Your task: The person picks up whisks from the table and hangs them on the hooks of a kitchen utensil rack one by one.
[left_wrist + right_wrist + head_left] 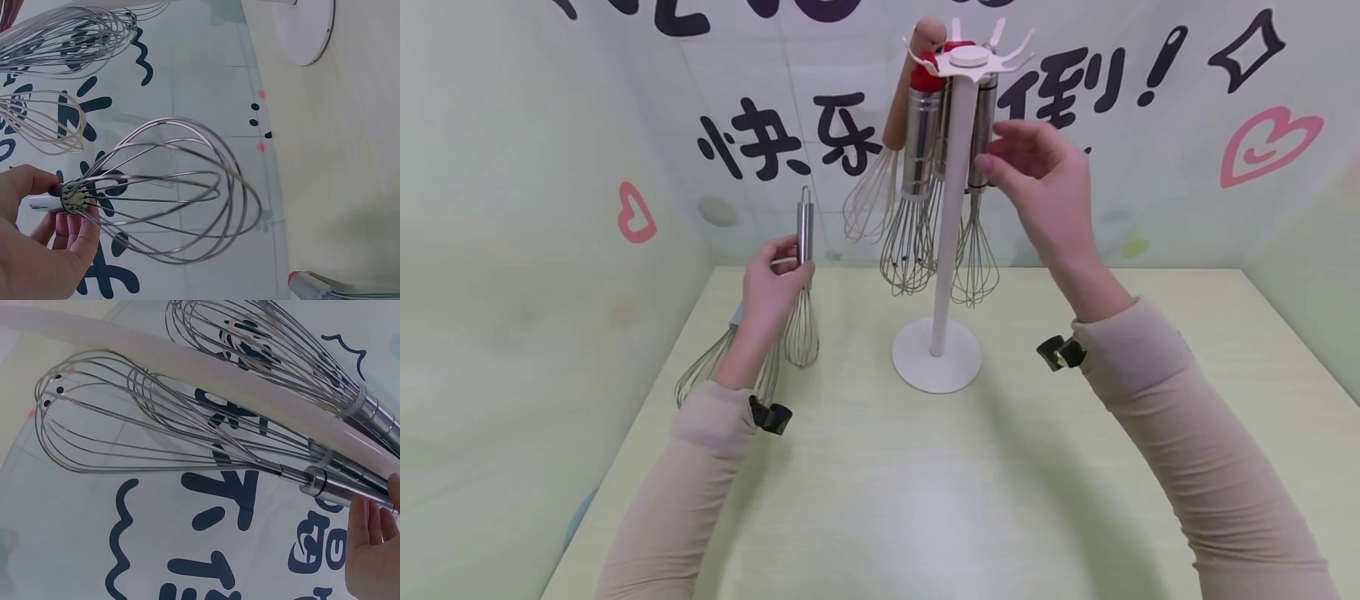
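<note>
My left hand holds a small metal whisk by its steel handle, thumb in front and fingers behind. This whisk hangs wires-down left of the stand, its wire loops large in the left wrist view. My right hand is up at the white stand, its thumb and fingers on the steel handle of a hanging whisk. In the right wrist view that handle lies between the thumb and fingers; its upper end is out of frame.
Also hanging from the stand's hooked top are a wooden-handled whisk and steel-handled whisks with red tops, one at the front. Another whisk lies on the table, partly behind my left forearm. A printed cloth backdrop stands behind.
</note>
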Available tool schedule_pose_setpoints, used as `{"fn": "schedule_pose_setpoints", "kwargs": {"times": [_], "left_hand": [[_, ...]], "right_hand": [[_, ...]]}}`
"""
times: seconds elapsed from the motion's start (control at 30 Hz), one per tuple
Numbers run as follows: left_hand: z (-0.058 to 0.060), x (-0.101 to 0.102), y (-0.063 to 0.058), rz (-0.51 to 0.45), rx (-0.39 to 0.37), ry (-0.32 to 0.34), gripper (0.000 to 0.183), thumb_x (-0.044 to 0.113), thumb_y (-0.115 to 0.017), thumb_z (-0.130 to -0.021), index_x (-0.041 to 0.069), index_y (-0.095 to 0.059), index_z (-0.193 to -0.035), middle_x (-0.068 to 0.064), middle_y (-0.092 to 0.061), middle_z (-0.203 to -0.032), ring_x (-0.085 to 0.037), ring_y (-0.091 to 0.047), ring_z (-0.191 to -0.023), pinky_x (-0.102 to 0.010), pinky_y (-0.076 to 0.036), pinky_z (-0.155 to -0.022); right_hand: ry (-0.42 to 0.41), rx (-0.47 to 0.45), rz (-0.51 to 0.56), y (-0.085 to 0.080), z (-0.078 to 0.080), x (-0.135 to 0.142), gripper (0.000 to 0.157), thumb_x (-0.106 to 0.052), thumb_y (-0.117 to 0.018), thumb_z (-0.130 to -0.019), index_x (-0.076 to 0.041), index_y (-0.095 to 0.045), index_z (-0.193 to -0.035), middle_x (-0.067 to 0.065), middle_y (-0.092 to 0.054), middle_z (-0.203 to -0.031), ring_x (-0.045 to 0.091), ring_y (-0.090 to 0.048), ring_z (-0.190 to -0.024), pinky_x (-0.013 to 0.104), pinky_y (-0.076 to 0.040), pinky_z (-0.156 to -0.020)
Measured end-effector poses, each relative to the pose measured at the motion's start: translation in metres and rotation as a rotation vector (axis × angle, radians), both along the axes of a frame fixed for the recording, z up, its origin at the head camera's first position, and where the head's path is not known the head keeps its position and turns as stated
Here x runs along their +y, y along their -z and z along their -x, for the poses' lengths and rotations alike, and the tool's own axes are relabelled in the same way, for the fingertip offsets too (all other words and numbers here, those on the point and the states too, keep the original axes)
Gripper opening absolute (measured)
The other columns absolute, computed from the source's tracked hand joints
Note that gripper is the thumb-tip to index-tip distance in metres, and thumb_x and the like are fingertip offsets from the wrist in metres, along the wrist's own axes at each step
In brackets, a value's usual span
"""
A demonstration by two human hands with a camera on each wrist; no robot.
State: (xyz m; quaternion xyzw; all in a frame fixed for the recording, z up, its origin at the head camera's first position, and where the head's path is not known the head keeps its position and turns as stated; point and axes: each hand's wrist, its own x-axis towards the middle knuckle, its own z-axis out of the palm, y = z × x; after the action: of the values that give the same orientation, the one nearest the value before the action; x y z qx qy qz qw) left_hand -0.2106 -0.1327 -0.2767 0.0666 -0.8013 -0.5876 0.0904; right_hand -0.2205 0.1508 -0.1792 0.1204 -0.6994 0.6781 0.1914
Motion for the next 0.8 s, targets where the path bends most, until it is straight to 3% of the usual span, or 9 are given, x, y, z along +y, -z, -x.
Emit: {"fn": "schedule_pose_setpoints", "kwargs": {"times": [0.33,0.57,0.8], "left_hand": [[-0.01,0.008,-0.02,-0.03,0.057,0.027,0.046,0.011,-0.06,-0.089,0.01,-0.05,-0.134,-0.001,-0.053,-0.12,-0.009,-0.053,-0.101,-0.017,-0.052,-0.082],[-0.015,0.014,-0.03,-0.076,0.112,0.036,0.045,0.008,-0.062,-0.088,0.01,-0.052,-0.132,0.0,-0.054,-0.118,-0.01,-0.054,-0.103,-0.018,-0.053,-0.083],[-0.022,0.02,-0.038,-0.089,0.148,0.068,0.044,0.006,-0.062,-0.088,0.007,-0.053,-0.132,0.001,-0.054,-0.116,-0.01,-0.055,-0.102,-0.018,-0.053,-0.087]], "right_hand": [[-0.032,0.108,0.119,-0.026,0.004,0.01,0.039,0.005,-0.071,-0.079,-0.004,-0.063,-0.117,0.0,-0.065,-0.101,0.014,-0.061,-0.097,0.016,-0.051,-0.085],[-0.048,0.14,0.085,-0.035,0.004,0.009,0.052,0.002,-0.072,-0.08,-0.003,-0.056,-0.13,0.003,-0.061,-0.117,0.017,-0.056,-0.114,0.025,-0.045,-0.106],[-0.047,0.136,0.12,-0.04,0.005,0.005,0.052,0.003,-0.071,-0.08,-0.002,-0.055,-0.13,0.002,-0.062,-0.113,0.016,-0.057,-0.11,0.024,-0.048,-0.102]]}}
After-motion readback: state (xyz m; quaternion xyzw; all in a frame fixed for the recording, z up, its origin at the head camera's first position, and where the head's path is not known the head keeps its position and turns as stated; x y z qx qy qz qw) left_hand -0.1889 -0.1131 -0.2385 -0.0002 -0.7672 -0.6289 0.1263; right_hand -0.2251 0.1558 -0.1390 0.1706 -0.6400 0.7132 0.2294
